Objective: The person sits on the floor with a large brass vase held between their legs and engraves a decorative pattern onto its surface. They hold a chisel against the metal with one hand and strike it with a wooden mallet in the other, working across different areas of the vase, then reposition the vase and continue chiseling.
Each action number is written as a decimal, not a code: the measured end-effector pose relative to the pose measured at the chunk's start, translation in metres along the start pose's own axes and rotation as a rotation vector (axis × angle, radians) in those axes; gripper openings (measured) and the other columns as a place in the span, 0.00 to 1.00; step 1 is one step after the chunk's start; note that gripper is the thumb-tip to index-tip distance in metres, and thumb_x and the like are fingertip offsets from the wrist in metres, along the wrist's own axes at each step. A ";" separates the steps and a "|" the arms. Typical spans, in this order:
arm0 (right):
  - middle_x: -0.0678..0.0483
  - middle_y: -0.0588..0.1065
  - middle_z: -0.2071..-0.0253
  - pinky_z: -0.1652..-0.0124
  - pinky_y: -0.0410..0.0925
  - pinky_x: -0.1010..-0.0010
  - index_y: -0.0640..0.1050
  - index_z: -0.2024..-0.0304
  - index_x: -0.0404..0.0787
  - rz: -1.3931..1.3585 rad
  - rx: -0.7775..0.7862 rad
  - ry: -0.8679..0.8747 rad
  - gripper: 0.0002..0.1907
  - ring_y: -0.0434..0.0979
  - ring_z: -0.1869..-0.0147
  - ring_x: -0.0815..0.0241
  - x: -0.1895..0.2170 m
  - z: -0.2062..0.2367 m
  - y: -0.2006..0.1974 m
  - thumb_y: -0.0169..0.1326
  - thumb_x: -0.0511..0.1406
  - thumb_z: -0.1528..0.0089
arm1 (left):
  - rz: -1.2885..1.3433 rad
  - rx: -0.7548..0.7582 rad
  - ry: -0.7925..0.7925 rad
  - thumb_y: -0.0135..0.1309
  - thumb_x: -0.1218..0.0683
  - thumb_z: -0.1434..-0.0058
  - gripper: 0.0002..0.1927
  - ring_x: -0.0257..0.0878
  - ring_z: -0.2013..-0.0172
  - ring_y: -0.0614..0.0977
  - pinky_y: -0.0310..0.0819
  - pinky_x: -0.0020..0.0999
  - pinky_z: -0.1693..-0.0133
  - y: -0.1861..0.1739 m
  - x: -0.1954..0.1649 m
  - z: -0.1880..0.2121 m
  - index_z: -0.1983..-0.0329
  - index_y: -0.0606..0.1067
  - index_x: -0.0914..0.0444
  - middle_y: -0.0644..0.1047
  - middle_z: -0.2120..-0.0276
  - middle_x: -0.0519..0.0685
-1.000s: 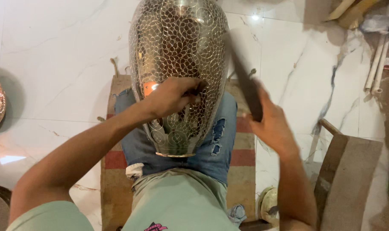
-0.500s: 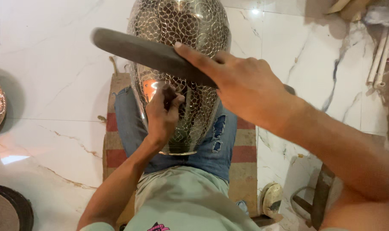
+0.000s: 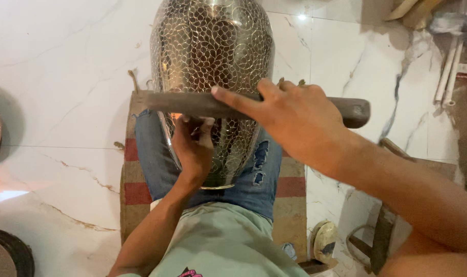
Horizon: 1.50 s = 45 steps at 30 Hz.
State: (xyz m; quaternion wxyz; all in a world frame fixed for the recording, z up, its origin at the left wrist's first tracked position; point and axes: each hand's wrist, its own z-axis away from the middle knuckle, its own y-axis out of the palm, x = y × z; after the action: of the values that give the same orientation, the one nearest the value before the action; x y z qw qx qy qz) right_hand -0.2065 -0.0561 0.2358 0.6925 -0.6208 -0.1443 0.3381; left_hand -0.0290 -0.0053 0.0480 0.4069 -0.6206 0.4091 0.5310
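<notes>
Since the earlier frame, the right hand (image 3: 300,115) has swung the dark flat bar (image 3: 192,104) from beside the vase to lie level across its front. Right hand is clenched around the bar, forefinger stretched along its top edge. Left hand (image 3: 194,149) is pressed against the lower body of the metal vase (image 3: 213,51), fingers curled; whether it grips a small tool cannot be told. Vase lies on its side across the person's lap, on blue jeans (image 3: 151,159), mouth toward the body. Striped mat (image 3: 133,192) lies beneath on the marble floor (image 3: 64,77).
</notes>
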 end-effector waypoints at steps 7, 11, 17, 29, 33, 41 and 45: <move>0.48 0.72 0.66 0.74 0.74 0.61 0.49 0.23 0.69 0.101 0.125 0.168 0.49 0.79 0.70 0.50 -0.020 0.004 0.012 0.54 0.31 0.40 | -0.071 0.056 -0.012 0.59 0.61 0.32 0.15 0.33 0.70 0.78 0.75 0.30 0.66 0.005 -0.004 -0.013 0.46 0.70 0.66 0.78 0.68 0.48; 0.50 0.72 0.64 0.73 0.72 0.57 0.53 0.24 0.68 -0.207 -0.230 0.045 0.45 0.79 0.67 0.49 -0.018 -0.009 0.002 0.54 0.30 0.37 | -0.088 0.047 0.023 0.58 0.62 0.31 0.13 0.33 0.68 0.78 0.74 0.29 0.65 0.007 -0.006 -0.013 0.46 0.70 0.66 0.77 0.67 0.48; 0.47 0.72 0.64 0.74 0.74 0.60 0.49 0.24 0.67 -0.131 -0.041 -0.048 0.50 0.79 0.70 0.50 -0.015 -0.015 -0.019 0.52 0.26 0.41 | -0.082 0.115 0.047 0.57 0.62 0.31 0.11 0.33 0.64 0.81 0.77 0.30 0.60 0.005 -0.006 -0.018 0.48 0.72 0.67 0.81 0.64 0.49; 0.45 0.76 0.63 0.64 0.72 0.51 0.55 0.23 0.52 -0.656 -0.309 0.282 0.45 0.80 0.63 0.42 -0.030 0.039 0.051 0.63 0.32 0.37 | -0.277 0.725 0.185 0.60 0.58 0.35 0.12 0.46 0.68 0.82 0.75 0.39 0.65 -0.002 -0.027 -0.070 0.50 0.75 0.65 0.79 0.65 0.55; 0.42 0.75 0.54 0.59 0.74 0.56 0.53 0.23 0.50 -0.908 -0.651 0.359 0.43 0.80 0.56 0.43 -0.017 0.055 0.086 0.61 0.32 0.35 | -0.280 0.743 0.364 0.61 0.56 0.37 0.14 0.49 0.62 0.82 0.76 0.42 0.62 -0.002 -0.028 -0.079 0.50 0.75 0.65 0.79 0.61 0.55; 0.46 0.77 0.63 0.60 0.74 0.63 0.57 0.26 0.42 -1.058 -0.461 0.585 0.43 0.82 0.63 0.56 -0.017 0.069 0.101 0.63 0.31 0.39 | -0.251 0.950 0.374 0.60 0.58 0.38 0.19 0.46 0.63 0.85 0.79 0.41 0.61 0.005 -0.030 -0.092 0.44 0.76 0.66 0.81 0.58 0.56; 0.46 0.81 0.56 0.59 0.73 0.64 0.61 0.26 0.48 -0.743 -0.397 0.559 0.43 0.81 0.59 0.53 0.012 0.090 0.125 0.64 0.32 0.41 | -0.418 1.209 0.389 0.58 0.56 0.35 0.14 0.44 0.66 0.85 0.77 0.43 0.61 0.018 -0.029 -0.108 0.48 0.79 0.63 0.83 0.65 0.53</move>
State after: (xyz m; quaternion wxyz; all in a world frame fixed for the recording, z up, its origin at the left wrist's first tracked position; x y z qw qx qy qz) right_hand -0.2896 0.0201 0.1302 0.6467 -0.7141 -0.2260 -0.1444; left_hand -0.0138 -0.1102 0.0870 0.6961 -0.4341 0.5719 -0.0033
